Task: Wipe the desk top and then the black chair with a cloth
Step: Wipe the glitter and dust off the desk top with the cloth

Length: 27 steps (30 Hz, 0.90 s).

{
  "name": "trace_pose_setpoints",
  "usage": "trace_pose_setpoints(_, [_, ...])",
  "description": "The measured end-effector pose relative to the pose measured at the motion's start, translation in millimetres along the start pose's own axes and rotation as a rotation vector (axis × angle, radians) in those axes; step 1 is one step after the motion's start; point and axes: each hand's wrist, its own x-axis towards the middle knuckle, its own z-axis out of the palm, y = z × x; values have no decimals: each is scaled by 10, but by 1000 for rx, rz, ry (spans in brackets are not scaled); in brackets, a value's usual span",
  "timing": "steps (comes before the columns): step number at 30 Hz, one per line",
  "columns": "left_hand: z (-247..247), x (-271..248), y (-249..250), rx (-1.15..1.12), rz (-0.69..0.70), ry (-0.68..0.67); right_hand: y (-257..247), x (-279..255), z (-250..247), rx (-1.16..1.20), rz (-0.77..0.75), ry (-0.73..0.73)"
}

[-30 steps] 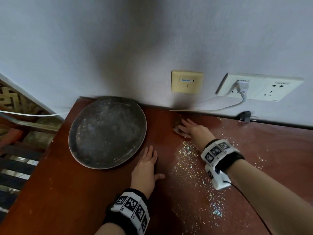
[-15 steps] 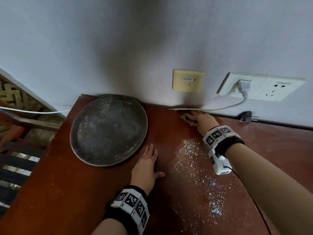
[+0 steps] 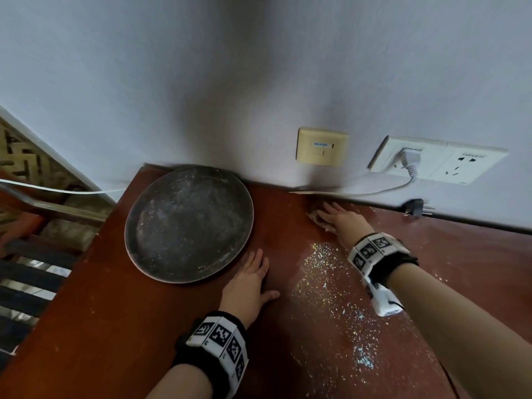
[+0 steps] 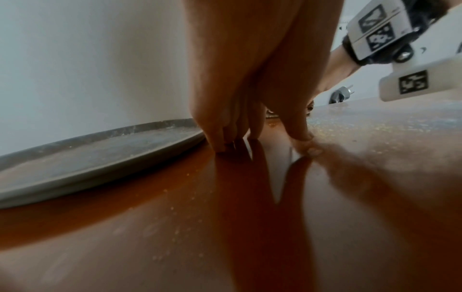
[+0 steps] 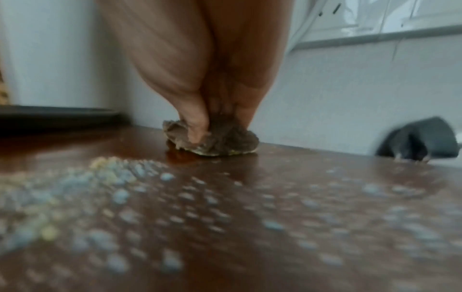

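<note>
A small, crumpled brown rag cloth (image 5: 212, 142) is pressed flat against the glossy reddish-brown wooden desk (image 3: 115, 326) at one o'clock, by the wall, under the right hand's (image 3: 341, 221) extended fingers (image 5: 197, 128). It is judged soft, light, and best pinned from above. The left hand (image 3: 247, 286) is laid flat, unclenched.

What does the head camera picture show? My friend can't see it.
A right hand presses a brown cloth on a red-brown desk by the wall. The left hand rests flat beside a round dark tray, with pale crumbs scattered between the arms.
</note>
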Motion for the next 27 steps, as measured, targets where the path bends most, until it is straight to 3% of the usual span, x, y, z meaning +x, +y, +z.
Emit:
trace_pose_setpoints(1, [12, -5, 2, 3, -2, 8, -63, 54, 4, -6, 0, 1])
trace_pose_setpoints(5, [43, -4, -6, 13, -3, 37, -494, 262, 110, -76, -278, -89])
trace_pose_setpoints(10, [55, 4, -32, 4, 17, 61, -478, 506, -129, 35, -90, 5])
trace_pose_setpoints(13, [68, 6, -39, 17, 22, 70, -579, 509, -96, 33, -53, 17])
trace_pose_setpoints(16, [70, 11, -40, 25, 27, 69, -673, 331, 78, -57, -238, -55])
trace_pose_setpoints(19, [66, 21, -53, 19, 31, 59, -362, 284, 197, -211, -360, -116])
trace_pose_setpoints(21, [63, 19, -59, 15, 36, 52, -29, 277, 157, -161, -268, -52])
trace_pose_setpoints(24, [49, 13, -59, -2, 30, 47, 377, 157, 16, 42, 16, 102])
trace_pose_setpoints(27, [52, 15, -59, 2, 31, 54, 410, 83, -10, 10, 65, 126])
